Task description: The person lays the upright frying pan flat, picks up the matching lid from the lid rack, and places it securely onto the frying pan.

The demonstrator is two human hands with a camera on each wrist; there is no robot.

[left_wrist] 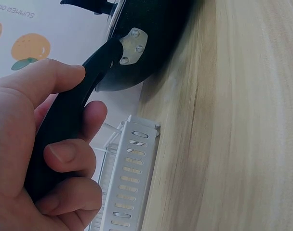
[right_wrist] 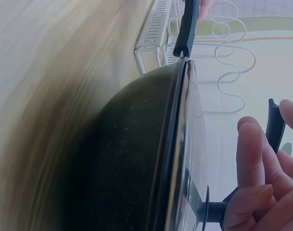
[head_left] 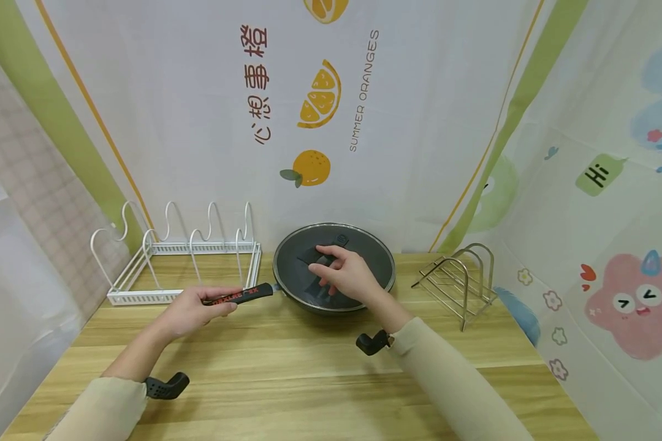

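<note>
A dark wok (right_wrist: pixel 122 159) stands on the wooden tabletop, its long black handle (head_left: pixel 256 294) with red lettering pointing left. My left hand (head_left: pixel 195 312) grips that handle; in the left wrist view the fingers curl around it and the thumb lies along its top. Over the wok sits a glass lid (head_left: pixel 369 263) with a metal rim. My right hand (head_left: pixel 344 272) is at the lid's black knob (right_wrist: pixel 276 127), thumb and fingers bent around it. Part of the knob is hidden behind the fingers in the right wrist view. The lid appears seated on the wok's rim.
A white wire rack (head_left: pixel 179 297) with tall curved dividers stands at the back left. Right of the wok is a small metal rack (head_left: pixel 458 285) with arched ends. A printed curtain (head_left: pixel 198 122) hangs directly behind the table (head_left: pixel 287 380).
</note>
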